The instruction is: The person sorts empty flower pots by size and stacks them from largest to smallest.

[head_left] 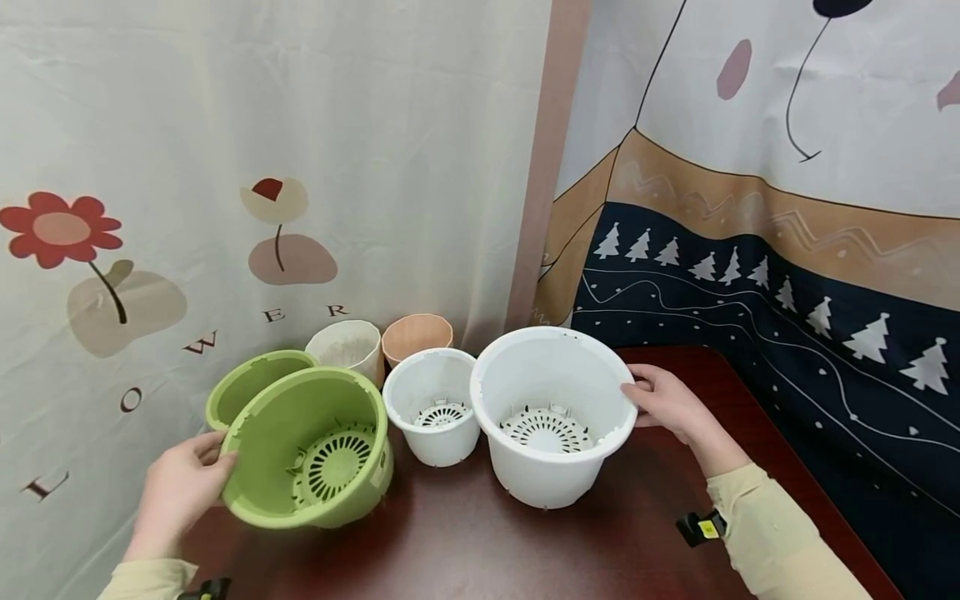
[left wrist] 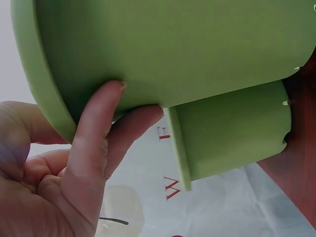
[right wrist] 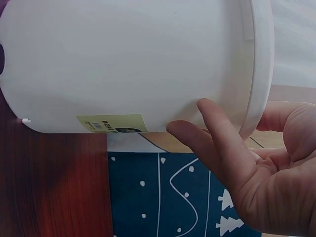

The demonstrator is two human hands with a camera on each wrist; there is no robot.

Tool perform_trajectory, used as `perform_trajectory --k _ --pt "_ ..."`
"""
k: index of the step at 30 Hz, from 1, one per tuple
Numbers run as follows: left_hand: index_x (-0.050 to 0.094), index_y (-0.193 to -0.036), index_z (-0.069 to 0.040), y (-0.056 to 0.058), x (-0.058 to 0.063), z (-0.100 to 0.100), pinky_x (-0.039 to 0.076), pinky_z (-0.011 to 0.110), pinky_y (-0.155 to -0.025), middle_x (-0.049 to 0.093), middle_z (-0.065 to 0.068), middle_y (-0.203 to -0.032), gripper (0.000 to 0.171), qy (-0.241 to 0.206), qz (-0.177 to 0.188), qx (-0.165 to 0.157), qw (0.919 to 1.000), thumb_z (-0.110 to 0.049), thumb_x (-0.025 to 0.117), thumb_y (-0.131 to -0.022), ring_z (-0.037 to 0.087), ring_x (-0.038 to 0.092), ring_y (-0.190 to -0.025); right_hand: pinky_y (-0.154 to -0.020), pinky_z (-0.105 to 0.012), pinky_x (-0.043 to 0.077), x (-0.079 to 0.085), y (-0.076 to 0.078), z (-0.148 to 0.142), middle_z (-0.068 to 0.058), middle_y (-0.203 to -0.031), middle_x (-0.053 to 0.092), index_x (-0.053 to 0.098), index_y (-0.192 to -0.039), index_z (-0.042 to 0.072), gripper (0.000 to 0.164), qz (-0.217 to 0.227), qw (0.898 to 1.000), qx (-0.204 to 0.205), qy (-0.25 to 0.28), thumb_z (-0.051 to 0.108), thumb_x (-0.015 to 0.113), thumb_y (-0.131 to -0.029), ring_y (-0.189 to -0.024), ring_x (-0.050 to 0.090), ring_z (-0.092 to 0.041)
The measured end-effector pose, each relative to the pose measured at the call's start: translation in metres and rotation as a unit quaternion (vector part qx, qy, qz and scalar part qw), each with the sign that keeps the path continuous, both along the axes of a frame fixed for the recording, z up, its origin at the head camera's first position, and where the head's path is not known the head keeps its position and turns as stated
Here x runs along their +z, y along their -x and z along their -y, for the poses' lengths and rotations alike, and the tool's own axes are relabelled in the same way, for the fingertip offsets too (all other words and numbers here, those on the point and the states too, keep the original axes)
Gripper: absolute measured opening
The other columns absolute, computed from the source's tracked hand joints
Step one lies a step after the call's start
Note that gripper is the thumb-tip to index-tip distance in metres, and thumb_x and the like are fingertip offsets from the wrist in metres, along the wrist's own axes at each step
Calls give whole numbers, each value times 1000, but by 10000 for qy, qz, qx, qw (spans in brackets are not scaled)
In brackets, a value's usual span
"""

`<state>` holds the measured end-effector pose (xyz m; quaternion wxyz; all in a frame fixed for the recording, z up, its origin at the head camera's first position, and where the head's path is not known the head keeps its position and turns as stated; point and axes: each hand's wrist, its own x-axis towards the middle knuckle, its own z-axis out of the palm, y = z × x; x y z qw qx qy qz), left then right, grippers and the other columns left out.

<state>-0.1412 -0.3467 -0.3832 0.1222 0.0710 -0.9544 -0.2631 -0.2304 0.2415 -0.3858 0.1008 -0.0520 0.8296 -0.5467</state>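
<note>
My left hand (head_left: 183,487) grips the rim of a large green flowerpot (head_left: 258,454), which is tilted with its slotted bottom showing inside. In the left wrist view, fingertips press the outer wall of that green flowerpot (left wrist: 187,49) under the rim. On the other side, my right hand (head_left: 667,404) pinches the rim of a large white flowerpot (head_left: 536,479). The right wrist view shows a yellow label (right wrist: 111,124) low on its wall. A smaller green flowerpot (head_left: 236,387) is partly hidden behind the large green one. Between the two large pots stands a smaller white flowerpot (head_left: 442,450).
A cream pot (head_left: 341,337) and a peach pot (head_left: 416,333) stand at the back, against a white curtain (head_left: 420,167) with printed flowers. The dark red table (head_left: 465,550) ends at the right beside a navy cloth (head_left: 750,358) with white trees.
</note>
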Motion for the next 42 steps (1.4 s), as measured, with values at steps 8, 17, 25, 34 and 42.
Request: perform_trajectory --k 8,17,25,34,42 --pt "51 -130 17 -8 15 -3 55 23 -56 63 34 -112 47 -585 73 -63 9982 -13 61 -96 8 66 -65 -75 -42 60 -1 1 -1 -38 -127 54 28 -146 -15 52 -2 9999 60 138 6 48 -103 -100 66 -42" --pt "55 -129 14 -10 33 2 40 14 -60 69 27 -105 48 -85 8 -60 9999 -21 62 -96 -8 56 -67 -75 -42 60 -3 2 -2 -37 -126 55 28 -146 -15 52 -22 9998 72 180 7 48 -103 -98 68 -38" --pt "50 -133 16 -17 41 2 55 25 -53 67 31 -106 51 -780 8 -168 9968 -20 60 -98 4 66 -63 -75 -42 60 -3 2 -1 -36 -127 55 29 -146 -14 53 2 9999 12 141 9 49 -103 -97 68 -36" --pt "46 -137 16 -22 57 2 58 29 -54 72 -2 -92 55 -1265 -34 -50 9920 -20 61 -99 8 68 -63 -75 -42 60 -3 2 -1 -36 -126 55 28 -146 -14 53 1 9999 21 139 9 49 -103 -96 69 -35" --pt "42 -140 15 -21 69 -1 57 28 -53 70 -6 -92 56 -1314 -45 131 9912 -21 58 -100 5 67 -63 -75 -42 60 -3 2 -1 -37 -127 55 28 -146 -14 53 -26 9999 8 97 9 49 -103 -97 68 -36"
